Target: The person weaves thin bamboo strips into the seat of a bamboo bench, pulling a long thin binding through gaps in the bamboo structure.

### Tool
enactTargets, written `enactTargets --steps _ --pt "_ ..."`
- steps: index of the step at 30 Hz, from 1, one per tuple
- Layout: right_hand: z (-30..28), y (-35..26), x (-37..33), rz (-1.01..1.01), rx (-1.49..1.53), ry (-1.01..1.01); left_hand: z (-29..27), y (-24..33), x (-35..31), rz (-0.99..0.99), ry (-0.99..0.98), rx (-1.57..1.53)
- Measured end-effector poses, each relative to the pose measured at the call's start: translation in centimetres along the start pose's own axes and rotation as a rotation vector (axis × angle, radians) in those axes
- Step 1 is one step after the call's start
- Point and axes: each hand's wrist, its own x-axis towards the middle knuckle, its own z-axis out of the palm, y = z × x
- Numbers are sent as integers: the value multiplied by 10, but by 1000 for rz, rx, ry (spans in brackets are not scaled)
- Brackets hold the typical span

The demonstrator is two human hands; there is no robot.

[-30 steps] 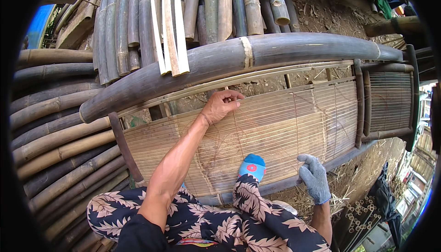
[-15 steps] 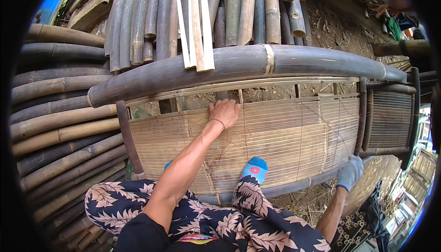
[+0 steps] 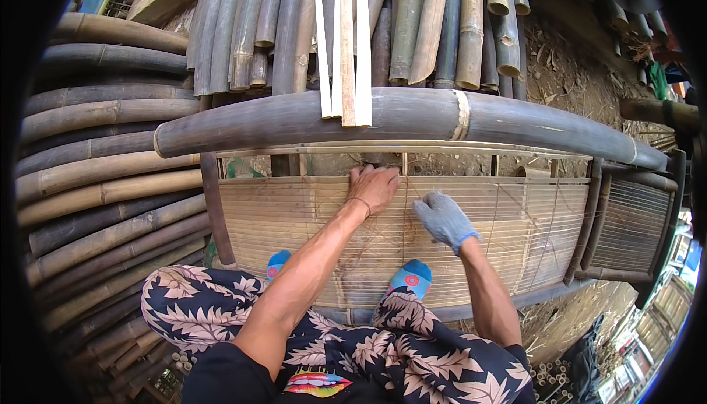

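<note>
Left hand [image 3: 375,187]: bare, back upward, at the far edge of the slatted bamboo panel [image 3: 379,246]; its fingertips curl out of sight, so whether they grip cannot be told.
Right hand [image 3: 444,220]: gloved in grey, just beside it over the slats, fingers bent downward; their undersides are hidden, grip and contact unclear.
Panel: beneath both hands, partly covered by the left forearm [image 3: 313,271] and blue socks [image 3: 411,277].
Reddish threads [image 3: 404,234]: crossing the slats, too fine to trace.

Free room between slatted panel [image 3: 508,231] and thick bamboo pole [image 3: 416,115], short crosspieces [image 3: 494,165] (pale, dark) in the way.
</note>
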Motion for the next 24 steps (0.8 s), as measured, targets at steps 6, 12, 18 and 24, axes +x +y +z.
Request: enactTargets --steps 6,12,18,24 --pt "-79 -15 -43 -601 1071 170 -9 7 6 -71 -135 63" --pt "-75 42 -11 -118 -70 257 -6 10 8 -53 -109 67" --pt "22 23 -40 -849 -203 118 1 0 0 -37 -30 43" --pt "-10 84 -44 -324 77 -19 -8 9 5 -49 -11 26"
